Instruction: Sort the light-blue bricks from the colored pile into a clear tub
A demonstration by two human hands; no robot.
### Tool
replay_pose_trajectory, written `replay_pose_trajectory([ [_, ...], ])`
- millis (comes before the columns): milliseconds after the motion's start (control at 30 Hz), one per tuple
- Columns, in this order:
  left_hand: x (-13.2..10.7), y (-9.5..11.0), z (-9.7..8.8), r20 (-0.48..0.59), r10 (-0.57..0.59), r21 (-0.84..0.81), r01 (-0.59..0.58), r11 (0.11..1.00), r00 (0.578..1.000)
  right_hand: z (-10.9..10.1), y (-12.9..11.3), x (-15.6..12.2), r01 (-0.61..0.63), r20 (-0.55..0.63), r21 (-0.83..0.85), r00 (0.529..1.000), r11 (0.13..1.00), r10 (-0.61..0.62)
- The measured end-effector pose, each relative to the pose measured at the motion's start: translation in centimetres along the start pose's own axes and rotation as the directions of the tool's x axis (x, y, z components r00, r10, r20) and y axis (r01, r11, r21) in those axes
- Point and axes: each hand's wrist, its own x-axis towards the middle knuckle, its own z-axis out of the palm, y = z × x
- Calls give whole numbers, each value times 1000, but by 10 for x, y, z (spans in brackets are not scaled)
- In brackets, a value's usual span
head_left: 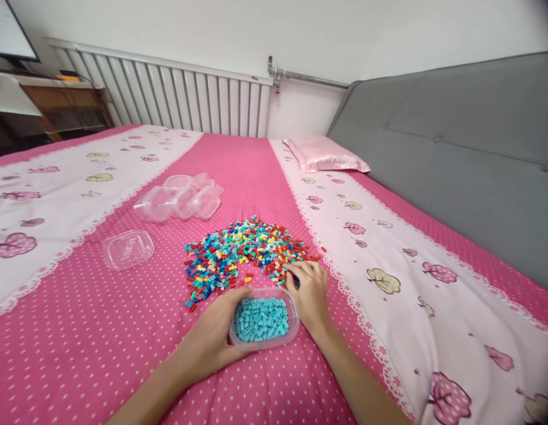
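A clear plastic tub (264, 321) filled with light blue bricks sits on the pink dotted bedspread in front of me. My left hand (214, 336) grips its left side, fingers curled round the rim. My right hand (310, 292) rests just right of the tub, its fingertips pinched together at the near edge of a pile of small mixed-colour bricks (245, 251). What the fingertips hold is too small to make out.
A loose clear lid (127, 249) lies to the left. A cluster of empty clear tubs (179, 198) lies beyond it. A pink pillow (322, 154) rests against the grey padded headboard (455, 153). A white radiator (168, 94) lines the far wall.
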Motion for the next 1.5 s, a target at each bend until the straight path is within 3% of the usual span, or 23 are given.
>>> replay_pose_trajectory([
  [300,2,9,-4,-38,-39,-48,37,998,999,-2,-1,-1,5,-95,24,995,1000,-2],
  [467,2,8,-4,-46,-4,-28,3,1000,999,-25,-8,5,-10,-148,120,989,993,28],
  [600,0,5,-2,-55,5,-31,-7,999,998,-55,-29,5,-116,-53,278,989,954,135],
  [667,0,6,-1,-59,0,-43,-3,999,998,-62,-41,-1,-87,35,308,996,947,80],
  [800,0,9,-1,-50,14,-69,-18,997,999,-54,-54,-20,44,163,231,983,972,-83],
  [967,0,12,-1,-39,35,-98,-39,994,999,-41,-56,-34,169,195,102,963,980,-187],
  [1133,1,13,-1,-28,14,-141,-18,990,1000,-43,-54,-30,158,170,10,973,987,-157],
  [1500,2,15,-3,-12,30,-171,-31,985,999,-39,-52,-24,140,262,-34,957,990,-127],
])
